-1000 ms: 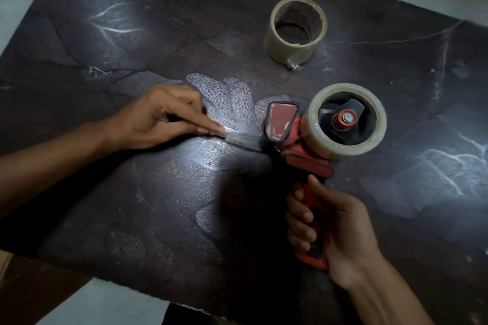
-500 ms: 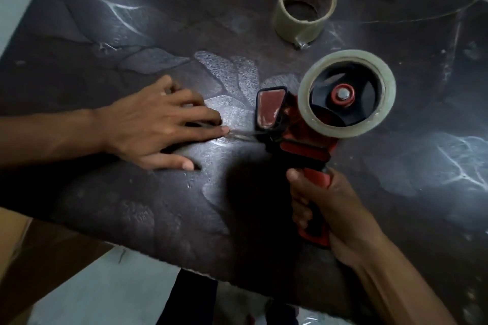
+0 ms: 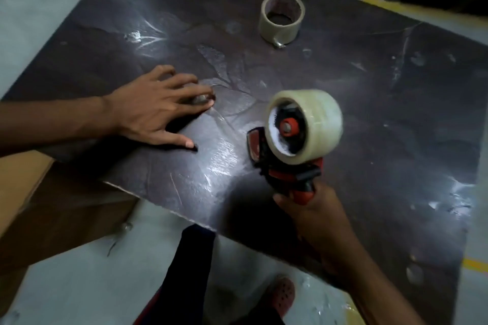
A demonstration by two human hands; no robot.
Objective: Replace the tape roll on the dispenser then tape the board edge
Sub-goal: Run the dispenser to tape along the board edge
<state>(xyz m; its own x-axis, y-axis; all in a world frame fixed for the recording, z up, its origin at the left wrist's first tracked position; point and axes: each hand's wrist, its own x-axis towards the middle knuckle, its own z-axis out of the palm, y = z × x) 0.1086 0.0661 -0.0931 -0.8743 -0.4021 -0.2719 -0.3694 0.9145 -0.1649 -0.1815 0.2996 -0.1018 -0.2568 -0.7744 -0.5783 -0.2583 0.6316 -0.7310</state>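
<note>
A red and black tape dispenser (image 3: 286,171) stands nose-down on the dark board (image 3: 383,124), with a full clear tape roll (image 3: 317,124) mounted on its hub. My right hand (image 3: 309,208) is shut around its handle. A shiny strip of clear tape (image 3: 221,145) runs on the board from the dispenser's nose up to my left hand (image 3: 155,111). That hand lies flat, fingers spread, its fingertips pressing the tape's end down. A nearly spent tape roll (image 3: 282,21) stands upright on the far part of the board.
The board's near edge (image 3: 163,202) runs diagonally just below the taped strip. A brown cardboard box (image 3: 52,208) lies under the board at the left. My dark trouser leg (image 3: 190,272) and a red sandal (image 3: 282,295) show on the grey floor (image 3: 79,293) below.
My right hand has drawn the dispenser toward me and tipped it upright, laying a longer tape strip. My left hand has flattened and spread over the tape's end.
</note>
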